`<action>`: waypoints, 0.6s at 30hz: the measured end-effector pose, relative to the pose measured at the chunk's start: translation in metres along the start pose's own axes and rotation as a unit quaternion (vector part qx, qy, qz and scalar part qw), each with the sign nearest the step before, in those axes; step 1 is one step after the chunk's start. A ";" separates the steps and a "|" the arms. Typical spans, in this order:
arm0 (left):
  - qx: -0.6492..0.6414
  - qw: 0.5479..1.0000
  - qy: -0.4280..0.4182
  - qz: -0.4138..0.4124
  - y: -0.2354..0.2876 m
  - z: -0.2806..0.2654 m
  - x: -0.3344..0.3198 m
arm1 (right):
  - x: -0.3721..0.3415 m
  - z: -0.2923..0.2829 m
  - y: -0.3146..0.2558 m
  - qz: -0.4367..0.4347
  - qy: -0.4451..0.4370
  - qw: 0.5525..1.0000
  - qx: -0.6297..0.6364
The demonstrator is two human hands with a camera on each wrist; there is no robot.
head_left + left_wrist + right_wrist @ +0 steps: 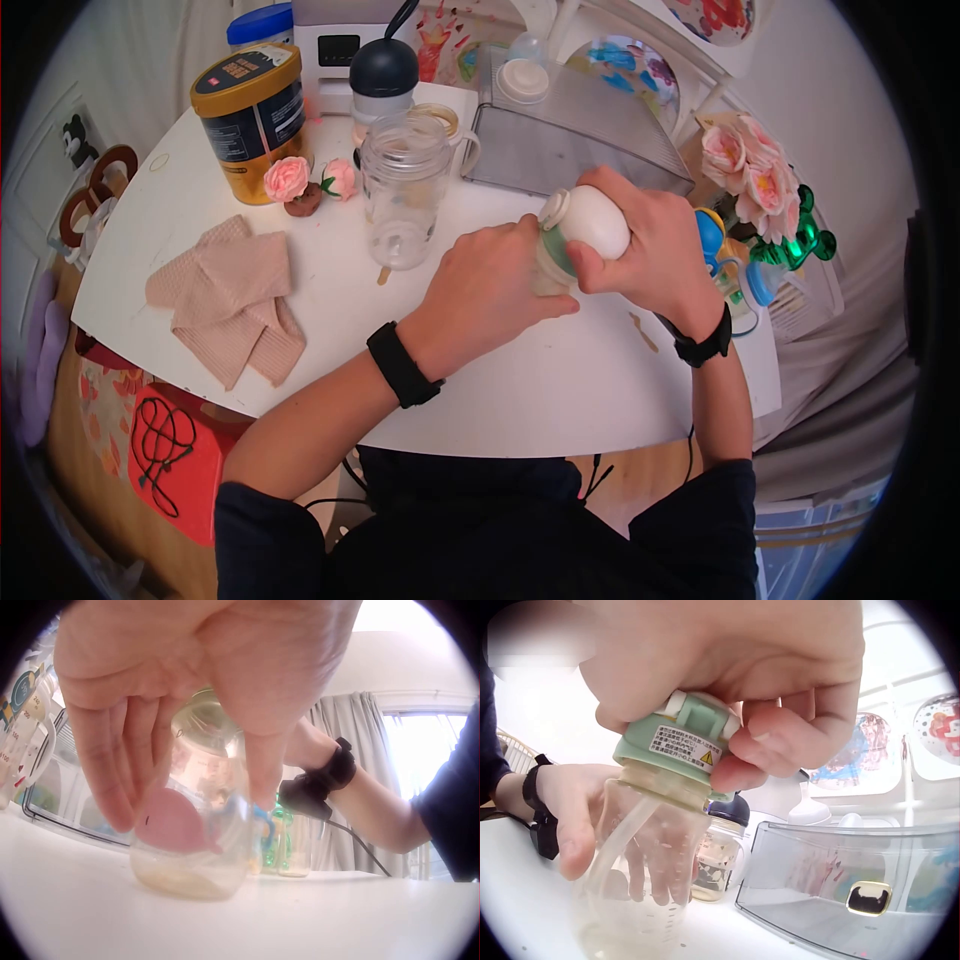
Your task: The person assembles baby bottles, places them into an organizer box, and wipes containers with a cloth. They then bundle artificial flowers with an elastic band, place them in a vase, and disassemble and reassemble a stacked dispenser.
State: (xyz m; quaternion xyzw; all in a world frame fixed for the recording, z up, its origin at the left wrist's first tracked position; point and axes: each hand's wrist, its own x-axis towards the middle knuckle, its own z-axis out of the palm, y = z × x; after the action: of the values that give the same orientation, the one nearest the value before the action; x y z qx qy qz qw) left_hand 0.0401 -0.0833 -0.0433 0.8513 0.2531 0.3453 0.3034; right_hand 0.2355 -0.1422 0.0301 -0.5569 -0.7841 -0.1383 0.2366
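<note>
A clear bottle [191,862] with a pink whale-like print stands on the white table. Its green collar [664,746] carries a warning label, and a white domed lid [597,222] tops it. My right hand [645,240] grips the lid and collar from above, fingers curled round them. Around the bottle's body is my left hand [490,290], thumb on one side and fingers on the other. In the right wrist view a straw [630,832] shows inside the bottle, and the left hand's fingers [649,862] appear through its clear wall.
An open clear jar [400,190] stands left of the hands, with a gold tin [250,125], pink flowers [287,179] and a beige cloth [235,300] farther left. Behind lies a grey transparent case [560,140]. A dark-capped bottle [384,75] is at the back, several colourful items at right.
</note>
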 end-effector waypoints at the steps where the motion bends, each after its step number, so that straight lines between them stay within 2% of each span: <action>1: 0.007 1.000 -0.009 -0.010 0.000 0.000 0.000 | 0.000 -0.002 -0.001 0.000 -0.002 1.000 0.002; 3: 0.012 0.999 -0.022 -0.022 0.001 0.000 -0.001 | 0.000 -0.006 -0.001 0.010 -0.050 0.999 -0.020; 9: 0.008 1.000 -0.014 -0.024 -0.001 0.001 0.000 | 0.005 -0.007 -0.004 -0.021 -0.060 0.997 -0.037; 18: 0.014 0.999 -0.030 -0.034 0.004 -0.003 0.002 | 0.004 0.002 0.001 -0.035 -0.021 0.998 0.043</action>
State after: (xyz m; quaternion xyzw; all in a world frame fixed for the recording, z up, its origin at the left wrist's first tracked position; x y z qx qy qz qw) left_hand 0.0400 -0.0841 -0.0380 0.8563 0.2777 0.3059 0.3100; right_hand 0.2355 -0.1381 0.0306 -0.5214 -0.8130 -0.1007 0.2388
